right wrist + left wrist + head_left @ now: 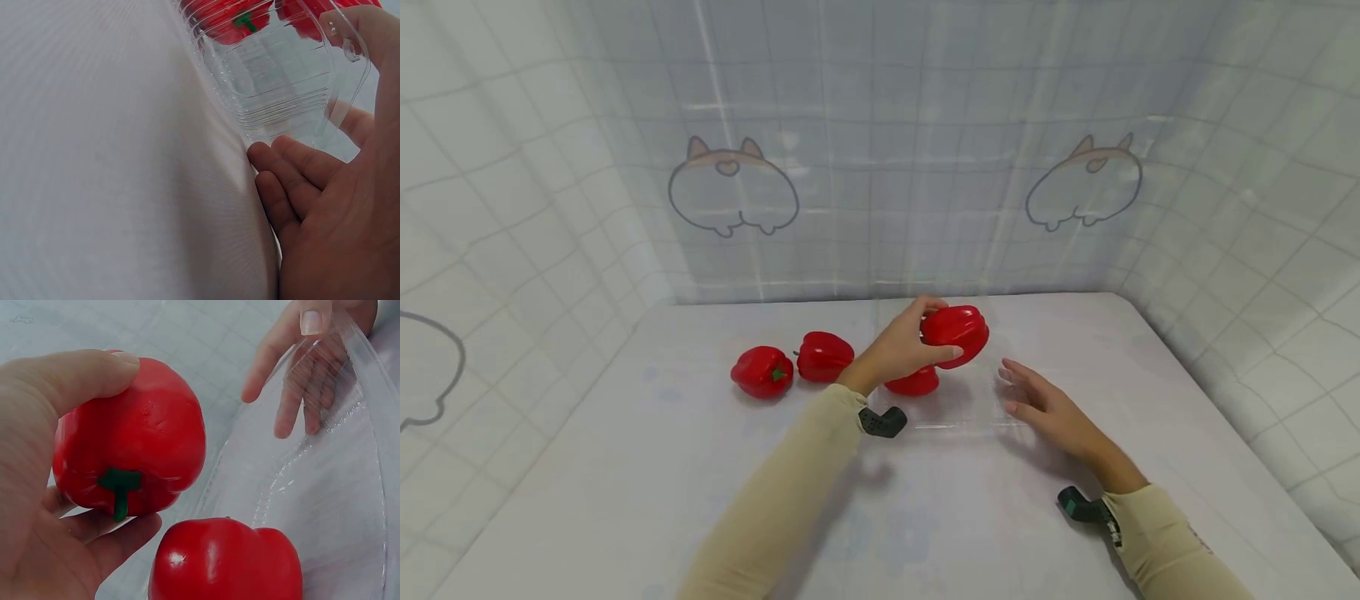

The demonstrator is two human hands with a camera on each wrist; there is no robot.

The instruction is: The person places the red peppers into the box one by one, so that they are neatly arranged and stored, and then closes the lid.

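Clock directions are from the head view, container at centre, 12 pointing away from the person. At 4 o'clock, nearest, the right hand (1056, 408) lies beside the container wall, fingers loosely spread; whether they bear on it cannot be told. The clear container (281, 106) rests on the bench (625, 500). Its plastic appears thin and likely flexes or cracks under a hard squeeze; low on the wall is the better hold. Towards 9 o'clock, 1 red pepper (913, 383) appears to sit inside it. Slightly farther, the left hand (898, 350) grips a second red pepper (958, 333) above the container at 1 o'clock, thumb opposite the other fingers. Its skin is glossy: probably stiff, light and somewhat slippery. Recommended hold: round the lobed flanks, clear of the green stem (120, 490). At 9 o'clock lie 2 loose peppers (763, 372). At 12 o'clock, farthest, the curtain (910, 167) bears 2 cartoon animal outlines (733, 187). No brand, label or writing is legible.
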